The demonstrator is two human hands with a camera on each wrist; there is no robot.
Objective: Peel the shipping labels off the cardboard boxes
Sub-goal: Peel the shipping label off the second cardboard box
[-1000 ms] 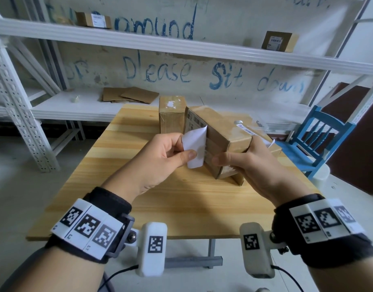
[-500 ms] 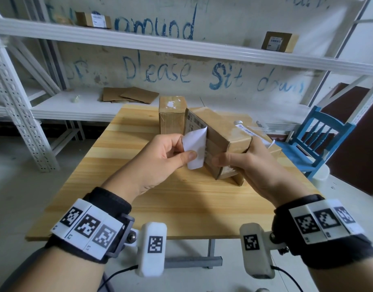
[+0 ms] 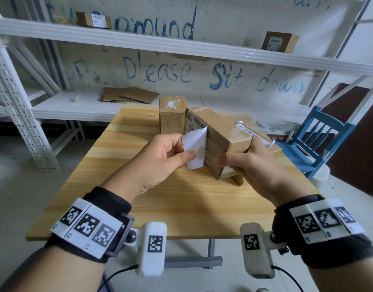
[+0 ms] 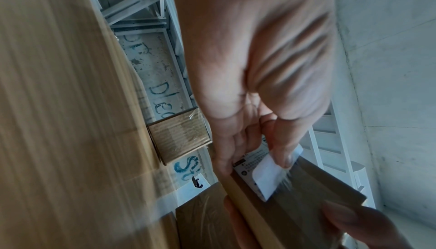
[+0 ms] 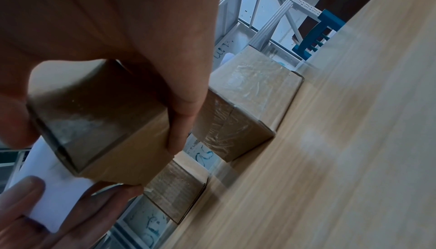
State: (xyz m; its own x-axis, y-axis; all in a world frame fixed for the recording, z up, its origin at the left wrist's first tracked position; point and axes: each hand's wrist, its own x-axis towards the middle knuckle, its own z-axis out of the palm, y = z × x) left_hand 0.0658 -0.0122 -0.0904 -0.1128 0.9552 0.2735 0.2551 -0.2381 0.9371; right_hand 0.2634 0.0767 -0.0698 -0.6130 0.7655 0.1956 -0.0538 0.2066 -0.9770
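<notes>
A brown cardboard box (image 3: 223, 131) is held tilted above the wooden table (image 3: 181, 199). My right hand (image 3: 242, 163) grips its near end, thumb on the left face, fingers round the right side (image 5: 184, 122). A white shipping label (image 3: 195, 149) is half peeled off the box's left face; its far part with the barcode still sticks. My left hand (image 3: 170, 157) pinches the loose flap between thumb and fingers. In the left wrist view the label (image 4: 266, 174) curls away from the box (image 4: 306, 197) under my thumb.
Another box (image 3: 171, 114) with label residue stands behind, and a third box (image 3: 263, 144) with a label lies at the right under the held one. White shelving (image 3: 181, 45) holds more boxes (image 3: 279, 42). A blue chair (image 3: 320, 140) stands right of the table.
The peeled flap has grown slightly as my left hand pulls it away from the box; the right hand holds the box almost still.
</notes>
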